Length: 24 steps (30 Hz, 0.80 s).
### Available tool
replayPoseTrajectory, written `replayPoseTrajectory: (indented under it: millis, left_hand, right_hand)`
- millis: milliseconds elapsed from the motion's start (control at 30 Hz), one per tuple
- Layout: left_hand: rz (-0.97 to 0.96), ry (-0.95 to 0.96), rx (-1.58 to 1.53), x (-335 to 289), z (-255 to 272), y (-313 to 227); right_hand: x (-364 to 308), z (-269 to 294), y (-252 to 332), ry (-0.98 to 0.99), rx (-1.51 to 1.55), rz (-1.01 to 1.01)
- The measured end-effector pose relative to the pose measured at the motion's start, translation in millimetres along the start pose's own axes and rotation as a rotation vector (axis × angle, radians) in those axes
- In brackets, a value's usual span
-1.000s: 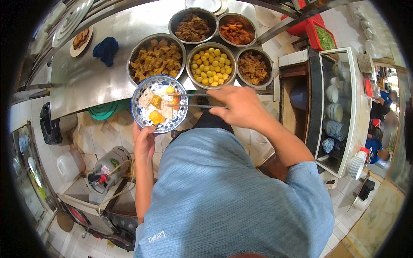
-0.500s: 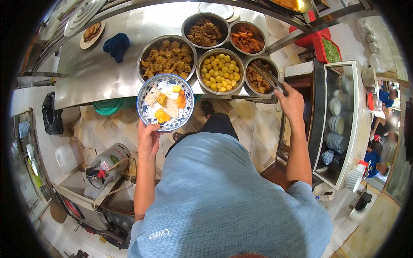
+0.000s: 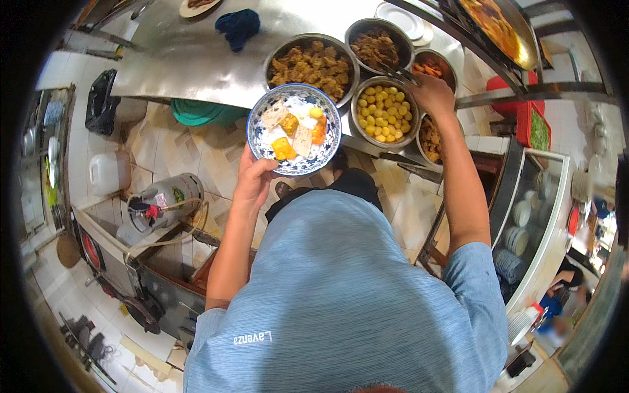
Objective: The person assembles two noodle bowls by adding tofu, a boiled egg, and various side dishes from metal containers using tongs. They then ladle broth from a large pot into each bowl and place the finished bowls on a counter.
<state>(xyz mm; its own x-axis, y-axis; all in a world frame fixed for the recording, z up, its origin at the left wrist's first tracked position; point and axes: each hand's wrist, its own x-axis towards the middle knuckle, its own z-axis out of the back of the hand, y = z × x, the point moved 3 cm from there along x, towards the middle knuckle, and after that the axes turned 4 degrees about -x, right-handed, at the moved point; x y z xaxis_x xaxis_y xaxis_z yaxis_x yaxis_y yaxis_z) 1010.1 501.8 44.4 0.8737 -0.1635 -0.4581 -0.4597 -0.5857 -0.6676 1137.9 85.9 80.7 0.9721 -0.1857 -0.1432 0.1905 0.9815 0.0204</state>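
The left hand [image 3: 257, 175] has its fingers curled around the near-left side of a blue-and-white bowl [image 3: 259, 136], thumb at the rim, with white, orange and yellow food inside. The right hand [image 3: 431, 95] has its fingers closed on metal tongs [image 3: 397, 74], which reach to a steel bowl [image 3: 401, 33] of brown meat [image 3: 373, 47] on the surface [image 3: 177, 65]; whether the tips grip anything, I cannot tell. Yellow balls [image 3: 385, 112] fill the bowl beside them.

The person wore a light blue T-shirt [image 3: 354, 281] with thin, darker streaks. Its short sleeves [image 3: 476, 278] were the same blue. Small white letters [image 3: 252, 338] sat on the left chest. The bottoms [image 3: 357, 186] were black.
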Motion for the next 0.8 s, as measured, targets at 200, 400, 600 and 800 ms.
replayPoseTrajectory:
  millis: [200, 400, 600, 800]
  left_hand:
    - [-0.074, -0.031, -0.072, -10.1, 5.2, 4.2]
    - [-0.06, -0.077, -0.027, -17.5, 14.3, 1.7]
    - [-0.044, -0.048, 0.006, -18.2, 6.2, -5.8]
    - [-0.073, -0.043, -0.004, -16.9, -14.7, 4.2]
  right_hand:
    - [9.5, -7.6, -26.5, -0.016, 0.178, -0.065]
    - [-4.2, -2.6, -35.4, 0.039, 0.372, -0.196]
    - [-43.1, 37.5, -29.0, 0.038, 0.694, -0.246]
    - [-101.2, 89.7, 0.3, 0.318, 0.981, -0.101]
